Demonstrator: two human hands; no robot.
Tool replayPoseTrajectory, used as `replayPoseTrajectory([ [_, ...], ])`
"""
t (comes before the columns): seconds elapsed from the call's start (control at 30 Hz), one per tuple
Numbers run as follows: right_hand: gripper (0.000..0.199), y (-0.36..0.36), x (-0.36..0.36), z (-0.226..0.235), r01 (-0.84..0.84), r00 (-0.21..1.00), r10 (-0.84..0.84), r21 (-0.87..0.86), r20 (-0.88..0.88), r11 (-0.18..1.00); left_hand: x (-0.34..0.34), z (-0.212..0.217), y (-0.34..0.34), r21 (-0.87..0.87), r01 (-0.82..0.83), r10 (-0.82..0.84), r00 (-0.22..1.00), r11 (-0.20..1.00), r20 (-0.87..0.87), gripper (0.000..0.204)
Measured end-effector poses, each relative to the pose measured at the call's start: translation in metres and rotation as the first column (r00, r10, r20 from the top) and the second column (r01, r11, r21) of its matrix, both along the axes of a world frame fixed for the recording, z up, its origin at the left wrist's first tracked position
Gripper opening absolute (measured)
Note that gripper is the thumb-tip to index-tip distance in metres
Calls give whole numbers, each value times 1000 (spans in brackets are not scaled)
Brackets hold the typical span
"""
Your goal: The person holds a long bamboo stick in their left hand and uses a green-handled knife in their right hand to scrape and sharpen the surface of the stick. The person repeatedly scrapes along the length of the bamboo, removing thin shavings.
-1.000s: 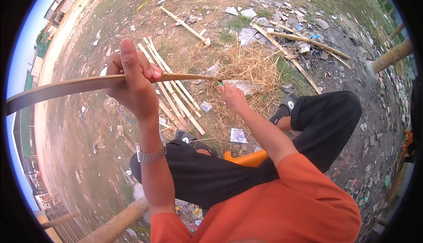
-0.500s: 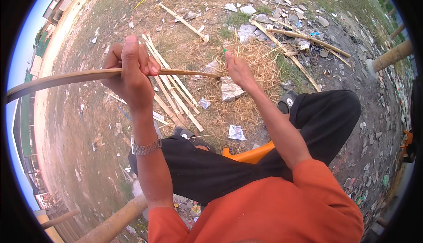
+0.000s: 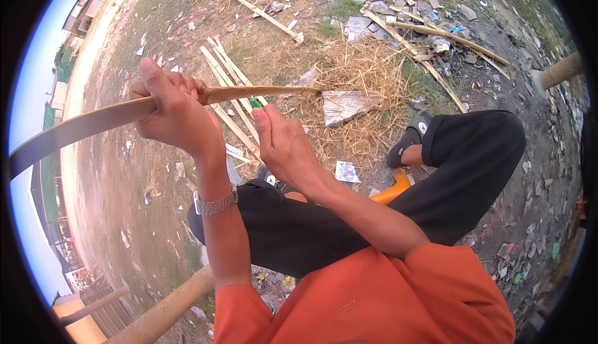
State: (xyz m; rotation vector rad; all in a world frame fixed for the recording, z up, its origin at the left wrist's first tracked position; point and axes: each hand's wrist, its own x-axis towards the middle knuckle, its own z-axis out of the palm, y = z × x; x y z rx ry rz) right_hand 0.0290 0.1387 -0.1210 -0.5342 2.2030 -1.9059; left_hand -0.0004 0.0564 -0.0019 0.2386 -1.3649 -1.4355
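Note:
My left hand (image 3: 177, 107) is closed around a long, curved bamboo strip (image 3: 261, 91), thumb on top. The strip runs from the left rim of the view across to a pale, flat-topped block (image 3: 342, 106), its tip at or very near that block. My right hand (image 3: 283, 144) is closed on a small knife with a green handle (image 3: 255, 102), most of it hidden in the fist. The knife's thin blade is hard to make out but lies at the strip, a short way right of my left hand.
Straw-like shavings (image 3: 367, 63) surround the block. Split bamboo strips (image 3: 230, 73) lie beyond my hands, and longer bamboo pieces (image 3: 436, 31) rest on rubble at the far right. An orange seat (image 3: 392, 189) shows between my legs. Bamboo poles (image 3: 168, 306) stand at the lower left and right.
My right hand has come left and nearer with the knife, from beyond the block to the strip. The left hand has shifted slightly; the strip's left part now shows its broad face.

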Motion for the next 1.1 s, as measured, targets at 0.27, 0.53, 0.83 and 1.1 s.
replayPoseTrajectory([
  [0.27,37,-14,-6,-8,174,984,-165,188,-64,966,-2,0,-1,-51,18,-18,1000,999,1,41],
  [0.53,30,-15,-2,-19,308,951,-291,285,-100,908,-1,-1,-7,-71,12,-13,1000,997,-9,42],
  [0.83,42,-12,-11,-33,211,977,-203,305,-58,929,-1,-1,-12,-43,0,-1,1000,999,-12,43],
  [1.1,47,0,-20,-63,228,974,-208,433,-94,872,1,-1,-12,-38,27,-26,1000,999,7,40],
])
